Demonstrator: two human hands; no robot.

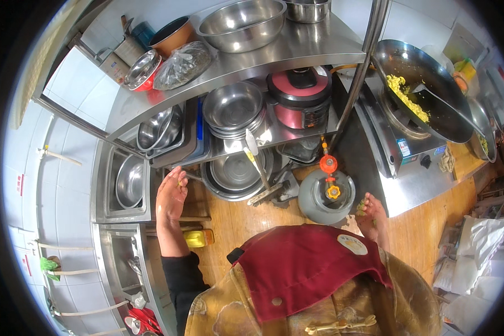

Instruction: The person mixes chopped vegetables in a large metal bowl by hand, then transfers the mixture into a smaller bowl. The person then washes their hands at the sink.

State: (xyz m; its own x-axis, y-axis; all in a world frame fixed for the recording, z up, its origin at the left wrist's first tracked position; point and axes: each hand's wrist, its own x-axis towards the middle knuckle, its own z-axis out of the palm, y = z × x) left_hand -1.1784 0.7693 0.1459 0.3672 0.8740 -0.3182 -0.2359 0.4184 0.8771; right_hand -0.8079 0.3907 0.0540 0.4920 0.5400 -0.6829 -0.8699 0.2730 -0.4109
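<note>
My left hand [172, 197] is raised beside the metal sink, fingers stretched out, with a small yellow-green bit stuck to it. A steel basin [130, 182] lies in that sink, a little to the hand's left. On the other side, my right hand [373, 217] hangs near the grey gas cylinder [326, 200], fingers partly bent and apart. Small green scraps [362, 208] cling to its fingers. Neither hand visibly grips anything. Over my front is a dark red and tan apron [313, 269].
A wok [439, 106] with scrambled egg [404, 98] and a spatula sits on the stove at right. The steel shelf [302, 47] carries bowls above a red rice cooker [301, 109] and stacked basins [232, 106]. A broom-like brush [259, 171] leans below.
</note>
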